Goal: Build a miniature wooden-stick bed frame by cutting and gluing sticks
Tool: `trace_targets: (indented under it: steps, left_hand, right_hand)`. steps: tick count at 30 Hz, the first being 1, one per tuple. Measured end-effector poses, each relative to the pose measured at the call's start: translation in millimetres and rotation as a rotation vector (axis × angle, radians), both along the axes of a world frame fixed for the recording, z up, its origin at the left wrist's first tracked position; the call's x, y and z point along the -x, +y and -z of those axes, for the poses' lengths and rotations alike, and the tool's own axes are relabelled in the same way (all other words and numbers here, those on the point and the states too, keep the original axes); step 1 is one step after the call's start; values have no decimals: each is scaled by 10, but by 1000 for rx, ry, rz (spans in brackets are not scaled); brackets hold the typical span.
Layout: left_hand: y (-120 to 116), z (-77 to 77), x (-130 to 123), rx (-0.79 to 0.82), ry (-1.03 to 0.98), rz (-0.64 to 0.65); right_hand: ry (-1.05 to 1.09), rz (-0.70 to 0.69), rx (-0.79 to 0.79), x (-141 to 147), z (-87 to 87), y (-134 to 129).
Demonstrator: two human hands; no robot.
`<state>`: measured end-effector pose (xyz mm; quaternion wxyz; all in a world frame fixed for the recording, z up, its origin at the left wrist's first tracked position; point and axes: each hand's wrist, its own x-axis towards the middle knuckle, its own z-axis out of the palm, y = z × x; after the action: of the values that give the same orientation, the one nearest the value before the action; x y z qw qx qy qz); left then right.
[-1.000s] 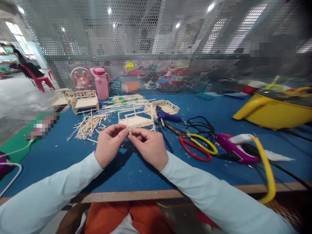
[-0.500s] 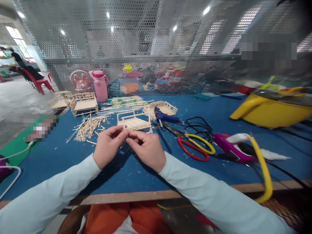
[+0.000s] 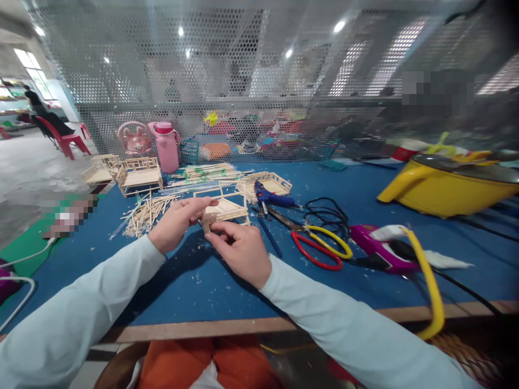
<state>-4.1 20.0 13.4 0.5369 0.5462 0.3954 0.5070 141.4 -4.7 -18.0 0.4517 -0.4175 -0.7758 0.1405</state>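
Observation:
A small frame of pale sticks [image 3: 229, 208] stands tilted on the blue table in front of me. My right hand [image 3: 242, 249] pinches its near left corner between thumb and fingers. At the frame's left side, my left hand [image 3: 175, 220] has its fingers stretched out, and their tips touch or nearly touch the upper left corner. A pile of loose short sticks [image 3: 151, 212] lies left of the frame. Behind it to the right, a blue glue gun [image 3: 276, 196] rests against another stick piece [image 3: 270, 183].
Red-and-yellow-handled scissors [image 3: 320, 248], a purple tool [image 3: 379, 247] and a yellow pan [image 3: 462, 186] are on the right. Two stick chairs [image 3: 141, 175], [image 3: 101, 169] and a pink bottle [image 3: 167, 151] stand at the back left. Perforated metal mesh [image 3: 243, 65] rises behind the table.
My left hand has let go its pinch near the frame's front edge and straightened its fingers over the left corner. The right hand keeps its grip, its fingertips slightly lower.

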Motion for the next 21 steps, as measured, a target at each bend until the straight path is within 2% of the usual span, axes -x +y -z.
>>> trace_targets:
  steps: [6, 9, 13, 18, 19, 21]
  left_hand:
    - [72, -74, 109, 96, 32, 189]
    - [96, -79, 112, 68, 88, 202]
    - [104, -24, 86, -69, 168, 119]
    - [94, 40, 184, -79, 146, 22]
    - [107, 50, 231, -87, 97, -43]
    - [165, 77, 327, -113, -49, -260]
  right_hand:
    - [27, -8, -4, 3, 23, 8]
    - [35, -4, -7, 3, 23, 7]
    - [36, 2, -1, 1, 24, 5]
    - [43, 11, 11, -8, 36, 8]
    - [45, 11, 11, -10, 38, 8]
    - [41, 14, 7, -13, 39, 7]
